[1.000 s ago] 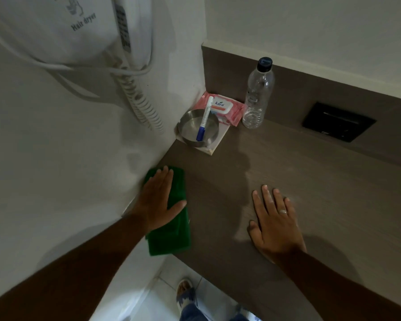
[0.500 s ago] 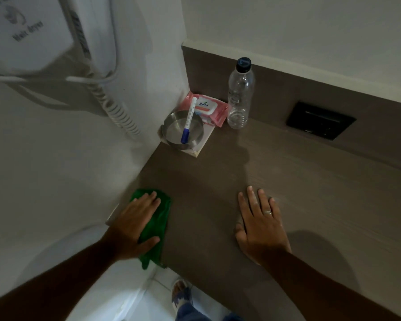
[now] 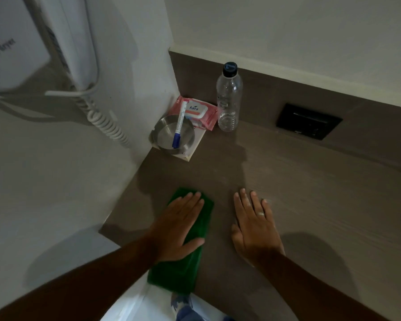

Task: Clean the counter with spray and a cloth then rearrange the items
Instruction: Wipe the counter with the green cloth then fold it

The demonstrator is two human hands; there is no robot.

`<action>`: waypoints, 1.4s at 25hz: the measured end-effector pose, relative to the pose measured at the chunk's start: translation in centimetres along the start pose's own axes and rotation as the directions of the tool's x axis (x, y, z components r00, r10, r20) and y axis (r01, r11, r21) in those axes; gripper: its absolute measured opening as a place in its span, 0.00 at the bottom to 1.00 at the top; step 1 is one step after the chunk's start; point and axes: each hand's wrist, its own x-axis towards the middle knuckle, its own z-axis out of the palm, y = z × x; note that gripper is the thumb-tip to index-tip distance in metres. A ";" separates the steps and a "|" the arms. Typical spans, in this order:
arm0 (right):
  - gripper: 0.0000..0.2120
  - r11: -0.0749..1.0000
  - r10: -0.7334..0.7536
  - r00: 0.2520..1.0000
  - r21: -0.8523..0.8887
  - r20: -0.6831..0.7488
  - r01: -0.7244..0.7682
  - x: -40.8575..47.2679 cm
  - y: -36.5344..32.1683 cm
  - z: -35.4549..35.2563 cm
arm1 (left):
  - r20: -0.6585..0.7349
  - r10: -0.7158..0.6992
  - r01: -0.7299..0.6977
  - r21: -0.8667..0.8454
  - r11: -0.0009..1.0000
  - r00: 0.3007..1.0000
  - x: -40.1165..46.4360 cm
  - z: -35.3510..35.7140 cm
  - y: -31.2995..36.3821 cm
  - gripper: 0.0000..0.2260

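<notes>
A folded green cloth lies on the brown counter near its front edge, its near end hanging over. My left hand presses flat on the cloth with straight fingers. Just to the right, my right hand rests flat on the bare counter, a ring on one finger. In the back left corner stand a steel bowl with a blue-capped marker across it, a pink wipes pack and a clear plastic bottle.
A white wall bounds the counter on the left, with a wall-mounted hair dryer and its coiled cord. A black socket panel sits in the back panel. A paper lies under the bowl. Floor shows below the front edge.
My left hand has slid the green cloth from the wall side toward the right, closer to my right hand. The right hand has stayed flat in place.
</notes>
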 end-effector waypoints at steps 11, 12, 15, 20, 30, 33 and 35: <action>0.37 0.974 0.041 0.994 0.227 -0.105 -0.016 -0.4 0.7 -0.1 | -0.038 0.097 -0.098 -0.030 0.995 0.995 4.0 -0.5 2.9 0.36; 0.36 0.981 0.031 0.993 0.196 -0.111 -0.008 -0.3 0.5 -0.1 | -0.040 0.146 -0.148 -0.031 0.989 0.988 1.1 0.1 1.5 0.36; 0.34 0.999 0.011 0.996 0.049 -0.083 -0.007 -0.3 0.1 0.1 | -0.077 -0.047 0.046 -0.012 0.999 0.996 -3.6 0.0 -6.2 0.36; 0.31 0.995 0.016 0.999 -0.101 -0.052 -0.021 -0.2 0.0 0.3 | -0.137 -0.492 0.486 -0.076 0.870 0.860 -4.5 -0.3 -7.7 0.38; 0.35 0.987 0.024 1.000 -0.156 -0.002 -0.024 0.3 -0.1 0.3 | 0.038 0.103 -0.104 0.029 0.994 0.994 -8.2 1.3 -2.3 0.38; 0.35 0.988 0.031 0.999 -0.150 0.011 -0.029 0.4 0.0 0.7 | -0.003 -0.300 0.300 0.047 0.953 0.954 -8.2 -0.6 -9.0 0.41; 0.34 0.988 0.033 0.999 -0.151 0.006 -0.032 0.4 0.0 0.7 | -0.016 -0.441 0.441 0.027 0.897 0.897 -7.6 -0.7 -9.5 0.42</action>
